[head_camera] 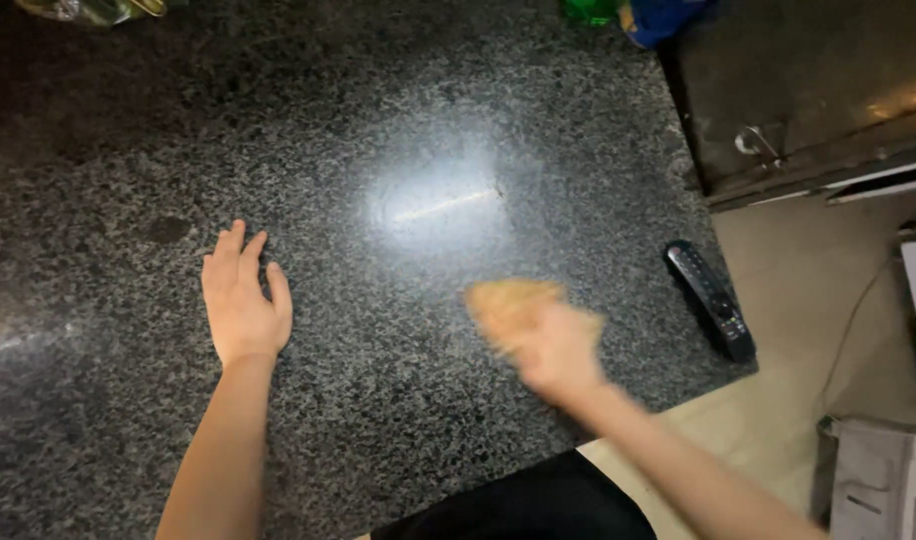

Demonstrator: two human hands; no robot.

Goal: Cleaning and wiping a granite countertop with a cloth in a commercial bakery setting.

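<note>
Right hand (553,345): nearest to me, motion-blurred; fingers look clamped on a tan cloth (513,303), though the blur stops me being sure of the grip.
Cloth: pressed on the bench (398,120), right of centre, just below the bright lamp glare.
Left hand (243,300): flat on the bench, fingers together, holding nothing, well apart from the cloth.
Remote (710,298): black, near the bench's right edge, close to the wiping hand.
Step, my judgement: wiping the stone.
Technique: I would keep the cloth flat, overlap strokes, brace on the left palm, and stop short of the remote.
</note>
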